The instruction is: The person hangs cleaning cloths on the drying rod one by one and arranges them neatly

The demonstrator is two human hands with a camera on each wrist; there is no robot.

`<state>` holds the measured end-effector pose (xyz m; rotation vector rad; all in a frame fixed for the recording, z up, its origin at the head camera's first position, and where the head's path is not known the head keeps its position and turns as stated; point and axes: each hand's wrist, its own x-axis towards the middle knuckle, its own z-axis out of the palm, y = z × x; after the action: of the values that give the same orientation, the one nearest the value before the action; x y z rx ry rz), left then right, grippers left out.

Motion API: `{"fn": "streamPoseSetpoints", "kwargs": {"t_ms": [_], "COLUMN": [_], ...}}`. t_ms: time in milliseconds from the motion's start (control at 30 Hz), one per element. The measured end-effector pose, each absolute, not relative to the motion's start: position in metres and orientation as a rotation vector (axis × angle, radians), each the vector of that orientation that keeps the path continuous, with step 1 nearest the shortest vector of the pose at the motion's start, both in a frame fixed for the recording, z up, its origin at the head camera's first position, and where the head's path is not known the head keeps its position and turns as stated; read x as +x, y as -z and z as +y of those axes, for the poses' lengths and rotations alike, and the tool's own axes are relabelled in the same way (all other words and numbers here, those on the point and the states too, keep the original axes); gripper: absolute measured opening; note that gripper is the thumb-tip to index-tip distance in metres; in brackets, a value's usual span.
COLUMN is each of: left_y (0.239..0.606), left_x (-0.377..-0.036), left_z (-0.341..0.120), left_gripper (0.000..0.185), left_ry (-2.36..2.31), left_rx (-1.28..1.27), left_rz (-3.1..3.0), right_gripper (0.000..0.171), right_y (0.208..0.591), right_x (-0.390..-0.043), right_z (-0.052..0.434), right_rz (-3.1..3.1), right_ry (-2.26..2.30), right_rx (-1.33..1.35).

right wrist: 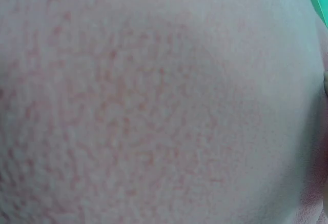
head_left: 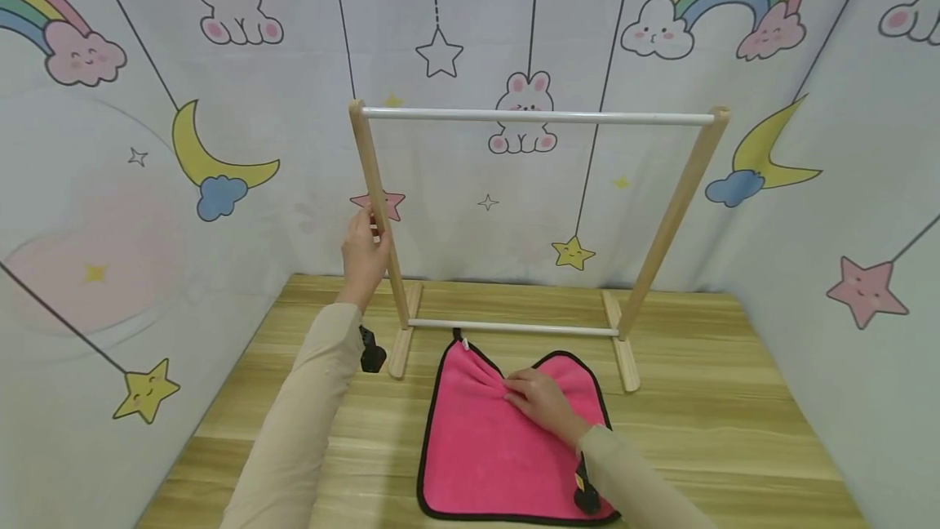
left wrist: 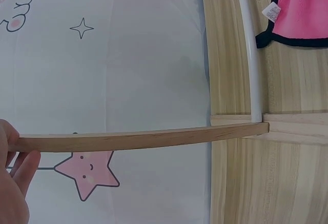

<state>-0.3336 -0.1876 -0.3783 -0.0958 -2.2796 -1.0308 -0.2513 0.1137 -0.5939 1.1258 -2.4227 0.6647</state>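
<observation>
A wooden rack (head_left: 668, 219) with two white rods stands at the back of the table. My left hand (head_left: 365, 255) holds its left upright partway up; in the left wrist view the fingers and thumb lie around that wooden bar (left wrist: 128, 141). In front of the rack a pink towel (head_left: 485, 455) with black edging lies spread out. Its upper edge is gathered where my right hand (head_left: 543, 402) pinches it. A black loop (head_left: 457, 334) and a white tag (left wrist: 271, 12) show at its upper left corner. Skin fills nearly all of the right wrist view, hiding the fingertips.
The rack's upper rod (head_left: 536, 116) spans between the uprights, and its lower rod (head_left: 514, 327) runs just behind the towel. Its feet (head_left: 622, 349) rest on the wood-grain table (head_left: 720, 415). A printed white cloth (head_left: 455, 243) surrounds the table at the back and sides.
</observation>
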Motion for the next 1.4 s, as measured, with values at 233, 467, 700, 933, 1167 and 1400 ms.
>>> {"fn": "streamPoseSetpoints", "kwargs": {"t_ms": [233,467,700,933,1167,1400], "left_y": [0.378,0.376,0.377,0.377,0.377,0.375], "left_x": [-0.333,-0.332,-0.332,-0.333,-0.333,-0.331], "left_z": [-0.187,-0.186,-0.185,-0.185,-0.183,-0.183], "left_gripper": [0.039,0.039,0.038,0.038,0.038,0.037], "left_ry": [1.035,1.039,1.02,1.031,1.042,1.045], "left_rx": [-0.079,-0.067,-0.081,-0.078,-0.085,-0.078], "left_rz": [-2.295,-2.299,-2.283,-2.278,-2.269,-2.259], "right_gripper": [0.024,0.024,0.024,0.024,0.024,0.022], "right_y": [0.583,0.556,0.522,0.48,0.445,0.405], "right_x": [-0.249,-0.259,-0.263,-0.265,-0.273,-0.281], "right_z": [0.113,0.116,0.118,0.12,0.123,0.123], "right_rz": [-2.386,-2.264,-2.212,-2.227,-2.13,-2.091], "right_ry": [-0.768,-0.765,-0.762,-0.814,-0.831,-0.779], "right_rx": [1.073,1.115,1.163,1.154,1.185,1.209]}}
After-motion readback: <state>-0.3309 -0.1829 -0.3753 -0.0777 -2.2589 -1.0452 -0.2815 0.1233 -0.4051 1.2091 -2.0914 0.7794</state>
